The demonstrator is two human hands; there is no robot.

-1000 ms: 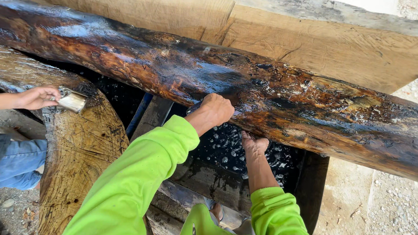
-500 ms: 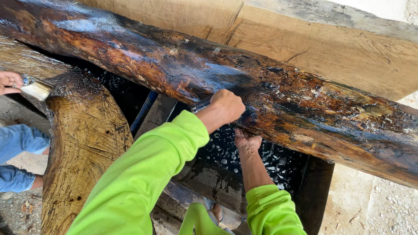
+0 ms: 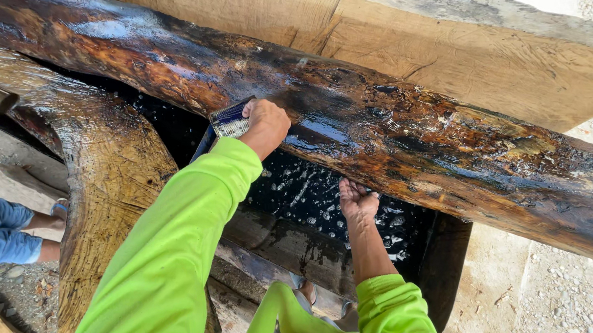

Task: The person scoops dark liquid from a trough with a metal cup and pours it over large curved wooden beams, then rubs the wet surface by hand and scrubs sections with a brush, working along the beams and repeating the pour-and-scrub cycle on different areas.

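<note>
**Brush on the wet beam: which way it lies from my fingers**

Largest first. The dark wet log [image 3: 389, 133] fills my view; its long axis runs from upper left down to lower right, glossy and near black along the crest, orange-brown lower on its flank. A pale sawn plank [image 3: 484, 68] lies behind it, touching along the far edge. A second, curved timber [image 3: 105, 179] bends down at left. Between them I see a black wet trough [image 3: 308, 200].

My left hand [image 3: 266, 125] is clenched around a broad flat brush [image 3: 229, 121]. The bristle end points left of my knuckles, its width roughly square to the beam's axis, pressed against the near flank just below the crest. This hand is clearly the nearer to the coated surface.

My right hand [image 3: 356, 203] sits lower, fingers loosely extended and holding nothing, fingertips touching the underside edge of the log above the trough.

At far left, another person's bent legs in blue shorts [image 3: 5, 238], well apart from both my hands.
</note>
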